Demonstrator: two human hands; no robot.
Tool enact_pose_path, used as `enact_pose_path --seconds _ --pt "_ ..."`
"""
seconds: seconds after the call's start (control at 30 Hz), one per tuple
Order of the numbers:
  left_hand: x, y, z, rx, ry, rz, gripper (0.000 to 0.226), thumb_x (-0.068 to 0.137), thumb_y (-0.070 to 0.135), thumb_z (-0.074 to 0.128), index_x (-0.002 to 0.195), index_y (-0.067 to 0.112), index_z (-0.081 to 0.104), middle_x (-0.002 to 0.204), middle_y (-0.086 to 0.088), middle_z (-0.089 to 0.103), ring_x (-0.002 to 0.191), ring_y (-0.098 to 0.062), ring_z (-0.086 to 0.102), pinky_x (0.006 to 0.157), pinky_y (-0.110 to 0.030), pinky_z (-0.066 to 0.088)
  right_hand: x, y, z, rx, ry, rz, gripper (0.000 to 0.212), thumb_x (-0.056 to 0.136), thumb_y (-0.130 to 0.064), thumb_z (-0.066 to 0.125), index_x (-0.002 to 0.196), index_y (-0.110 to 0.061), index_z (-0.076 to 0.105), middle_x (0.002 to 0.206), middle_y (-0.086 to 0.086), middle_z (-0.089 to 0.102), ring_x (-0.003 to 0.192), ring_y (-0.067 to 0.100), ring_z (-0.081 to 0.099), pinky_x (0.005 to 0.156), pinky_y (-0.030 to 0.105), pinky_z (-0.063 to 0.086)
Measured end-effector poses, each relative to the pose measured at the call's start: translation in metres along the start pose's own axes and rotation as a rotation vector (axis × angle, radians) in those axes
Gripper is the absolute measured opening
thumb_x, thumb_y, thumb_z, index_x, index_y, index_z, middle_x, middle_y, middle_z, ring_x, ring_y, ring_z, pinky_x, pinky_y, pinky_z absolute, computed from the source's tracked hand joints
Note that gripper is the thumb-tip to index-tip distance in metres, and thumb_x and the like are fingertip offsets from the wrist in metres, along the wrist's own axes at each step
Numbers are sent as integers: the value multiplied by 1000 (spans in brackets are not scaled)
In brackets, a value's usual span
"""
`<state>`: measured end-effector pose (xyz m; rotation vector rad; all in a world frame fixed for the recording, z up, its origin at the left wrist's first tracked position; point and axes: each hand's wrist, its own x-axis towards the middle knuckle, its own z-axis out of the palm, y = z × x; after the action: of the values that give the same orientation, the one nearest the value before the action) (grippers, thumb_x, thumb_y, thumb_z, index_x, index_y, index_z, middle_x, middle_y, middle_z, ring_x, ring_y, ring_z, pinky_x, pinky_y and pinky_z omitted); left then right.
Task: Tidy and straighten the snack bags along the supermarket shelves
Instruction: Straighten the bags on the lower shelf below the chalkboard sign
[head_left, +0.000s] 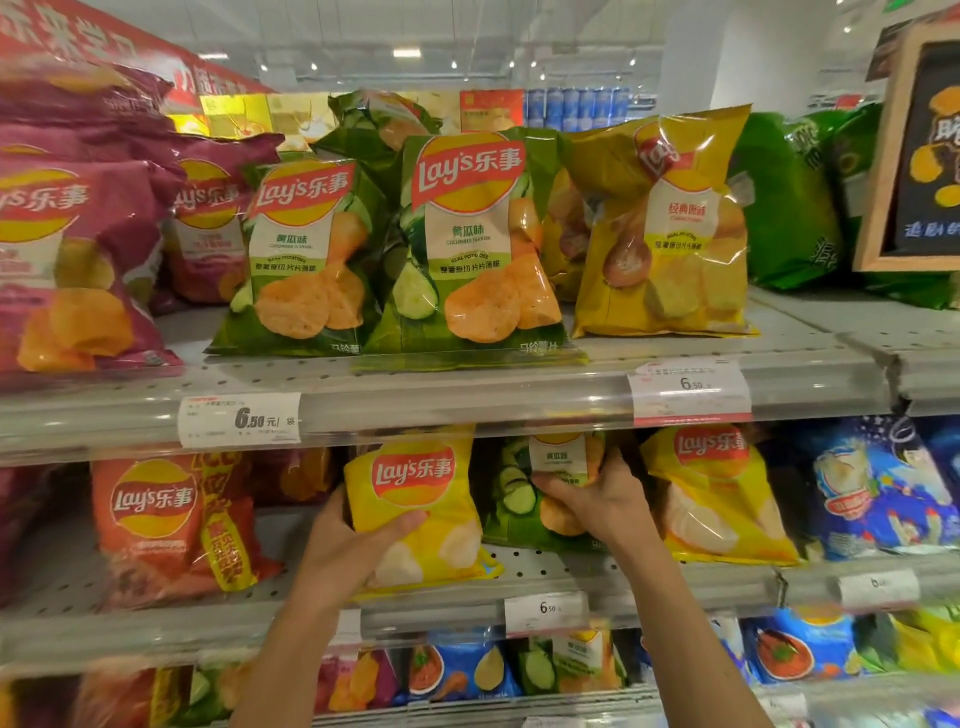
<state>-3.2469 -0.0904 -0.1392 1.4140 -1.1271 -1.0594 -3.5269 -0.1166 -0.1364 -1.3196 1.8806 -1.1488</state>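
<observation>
Left hand (347, 540), lower centre: thumb and fingers clamped on one yellow bag (415, 512), middle shelf (571, 577). Right hand (597, 499) beside it grips one green bag (519, 499). Upper centre of frame: two green cucumber bags (467, 244), one yellow bag (670, 228) standing upright.

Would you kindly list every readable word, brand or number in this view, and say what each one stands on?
"Lay's 乐事": yellow bag in the left hand
"Lay's 乐事", "黄瓜味": top-shelf green bag
"经典原味": top-shelf yellow bag
"6.50 元/袋": left price tag
"6.50": right price tag
"6.50": lower price tag
Green bag under the right hand, red banner, chalkboard sign: too blurred.
</observation>
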Motion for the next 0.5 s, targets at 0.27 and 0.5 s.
enact_pose_path --seconds 0.27,0.5 --pt "-2 4 3 -40 39 39 88 37 52 89 117 34 57 100 10 72 93 -10 68 72 -34 55 -31 -8 -47 -74 100 -106 73 64 -57 88 119 -19 58 108 -3 74 102 20 69 89 45 58" --pt "-6 8 83 -39 -88 41 64 49 42 91 106 26 66 89 7 76 86 -11 71 61 -22 54 -58 33 -106 46 264 -62 71 62 -53 90 116 -21 57 100 -6 67 97 22 64 84 40 54"
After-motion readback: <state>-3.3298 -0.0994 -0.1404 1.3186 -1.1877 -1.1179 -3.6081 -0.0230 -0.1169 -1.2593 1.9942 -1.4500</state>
